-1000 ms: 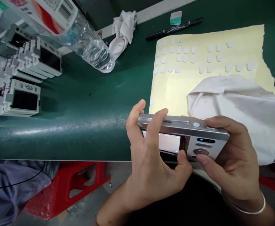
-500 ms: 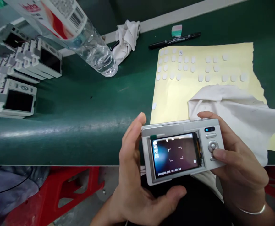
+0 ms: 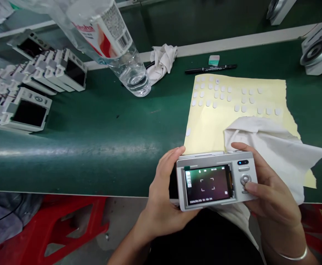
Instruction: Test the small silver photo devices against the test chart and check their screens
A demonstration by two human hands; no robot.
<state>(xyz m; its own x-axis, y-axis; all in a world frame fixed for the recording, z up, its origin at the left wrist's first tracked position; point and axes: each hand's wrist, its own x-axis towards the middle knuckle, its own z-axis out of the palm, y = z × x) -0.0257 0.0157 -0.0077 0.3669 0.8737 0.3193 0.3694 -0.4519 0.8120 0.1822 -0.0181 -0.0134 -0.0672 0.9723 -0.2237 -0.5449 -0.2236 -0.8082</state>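
Note:
A silver digital camera (image 3: 234, 200) is held at the table's front edge, its lit screen showing focus brackets and a date line. My right hand (image 3: 273, 195) grips its right end, thumb on the buttons below the round pad and index finger along the top. Around the left end my left hand (image 3: 163, 198) is closed, fingertips at the upper left corner and thumb under the bottom edge. Just behind the camera, a white cloth (image 3: 265, 147) lies over part of a yellow sheet (image 3: 207, 129) with rows of small white stickers.
Several cameras with dark screens (image 3: 29, 112) stand in rows at the left. A water bottle (image 3: 133, 70), a crumpled cloth (image 3: 163, 62), a black marker (image 3: 210, 69) and a small green-white block (image 3: 213, 60) are farther back. Another camera (image 3: 319, 51) stands at right. Red stools (image 3: 67, 224) are below.
My left hand has closed in on the camera's left end, its thumb moving up under the bottom edge. The view has shifted, bringing cameras at the right into sight.

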